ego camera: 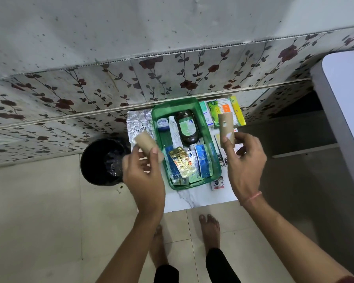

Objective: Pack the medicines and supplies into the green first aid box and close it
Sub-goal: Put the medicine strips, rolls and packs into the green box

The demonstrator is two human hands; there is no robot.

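Observation:
The green first aid box (214,149) stands open on a small white marble-patterned table (196,200). Inside lie a dark brown bottle (187,127), a white tube (175,131), a small round jar (162,123), a gold blister pack (181,161) and blue packets (200,160). My left hand (144,174) holds a tan bandage roll (145,142) over the box's left edge. My right hand (244,162) holds a second tan roll (226,127) upright, just right of the box.
Medicine cartons (223,111) lie right of the box by the wall, and foil strips (138,123) lie to its left. A black bin (102,162) sits on the floor at left. A white surface (347,111) juts in at right. My bare feet (209,229) stand below the table.

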